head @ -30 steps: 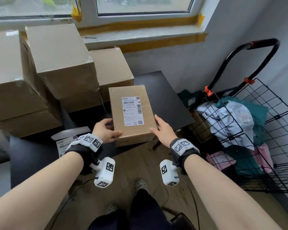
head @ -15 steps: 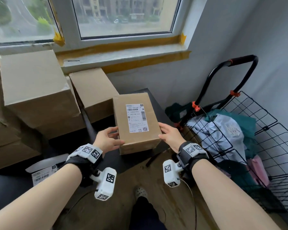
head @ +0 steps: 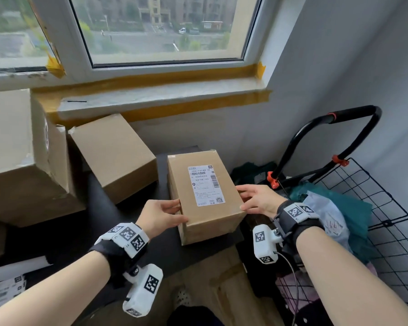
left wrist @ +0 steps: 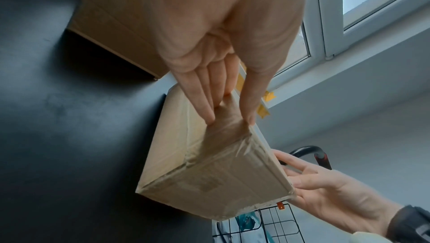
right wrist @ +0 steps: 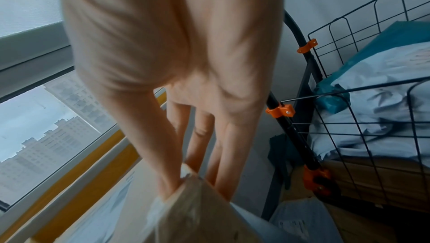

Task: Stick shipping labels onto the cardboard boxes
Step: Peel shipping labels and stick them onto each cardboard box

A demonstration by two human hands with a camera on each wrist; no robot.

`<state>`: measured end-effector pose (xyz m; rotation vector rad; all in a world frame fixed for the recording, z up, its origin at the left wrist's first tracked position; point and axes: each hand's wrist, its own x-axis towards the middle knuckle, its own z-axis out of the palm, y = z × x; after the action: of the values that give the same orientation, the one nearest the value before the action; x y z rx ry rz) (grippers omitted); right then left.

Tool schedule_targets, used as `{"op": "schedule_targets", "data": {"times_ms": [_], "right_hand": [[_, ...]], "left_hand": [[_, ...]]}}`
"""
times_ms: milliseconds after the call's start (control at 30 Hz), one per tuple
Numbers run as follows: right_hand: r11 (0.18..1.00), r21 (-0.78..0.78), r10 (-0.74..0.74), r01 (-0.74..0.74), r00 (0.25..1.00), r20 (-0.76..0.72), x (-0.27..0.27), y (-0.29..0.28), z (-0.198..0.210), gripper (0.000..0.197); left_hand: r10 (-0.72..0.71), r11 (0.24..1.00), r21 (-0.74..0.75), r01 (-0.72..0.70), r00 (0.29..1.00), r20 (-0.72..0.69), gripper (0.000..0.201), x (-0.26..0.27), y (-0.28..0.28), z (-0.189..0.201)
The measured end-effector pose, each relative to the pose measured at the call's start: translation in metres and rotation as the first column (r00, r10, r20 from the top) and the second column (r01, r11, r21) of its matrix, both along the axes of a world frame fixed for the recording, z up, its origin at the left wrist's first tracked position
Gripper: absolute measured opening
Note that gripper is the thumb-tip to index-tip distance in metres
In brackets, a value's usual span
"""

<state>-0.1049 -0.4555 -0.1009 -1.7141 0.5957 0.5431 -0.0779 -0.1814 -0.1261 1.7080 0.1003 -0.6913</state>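
A small cardboard box (head: 180, 177) with a white shipping label (head: 206, 185) stuck on its top is at the right end of the black table (head: 76, 231). Whether it touches the table I cannot tell. My left hand (head: 161, 215) lies against its left side, fingers straight, thumb at the top edge. My right hand (head: 257, 200) lies against the right side the same way. The left wrist view shows the taped box (left wrist: 209, 173) under the left hand (left wrist: 221, 63), with the right hand (left wrist: 325, 201) opposite. In the right wrist view the right hand (right wrist: 186, 100) straddles the box's corner (right wrist: 197, 214).
Unlabelled cardboard boxes (head: 113, 156) and a larger stack (head: 14, 149) fill the table's left and back. A pile of loose labels (head: 3, 290) lies at the near left. A black wire cart (head: 375, 208) full of soft parcels (head: 327, 215) stands close on the right, under the windowsill (head: 163, 97).
Both hands have carried the labelled box away from me and to the right, toward the table's right end near the cart. My view has tilted up to the window.
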Motion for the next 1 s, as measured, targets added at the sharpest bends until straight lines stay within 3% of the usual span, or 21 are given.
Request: {"op": "schedule_targets", "data": {"times_ms": [200,367,700,1000], "right_hand": [[0.997,0.046,-0.074,0.069,0.991,0.110,0.017,-0.004,0.003,0.065],[0.988,0.097,-0.139,0.123,0.973,0.183,0.051,0.008,-0.006,0.068],[0.994,0.050,-0.103,0.094,0.970,0.222,0.129,0.015,-0.018,0.061],[0.999,-0.047,-0.015,0.028,0.968,0.252,0.144,0.010,-0.034,0.059]], "left_hand": [[0.004,1.000,0.002,-0.004,0.998,0.070,0.070,0.022,-0.011,0.002],[0.102,0.994,-0.046,-0.101,0.995,0.019,0.072,0.053,-0.010,0.003],[0.311,0.946,-0.101,-0.309,0.950,0.005,0.066,0.108,-0.020,0.007],[0.307,0.951,-0.035,-0.306,0.951,0.028,0.069,0.115,-0.026,-0.007]]}}
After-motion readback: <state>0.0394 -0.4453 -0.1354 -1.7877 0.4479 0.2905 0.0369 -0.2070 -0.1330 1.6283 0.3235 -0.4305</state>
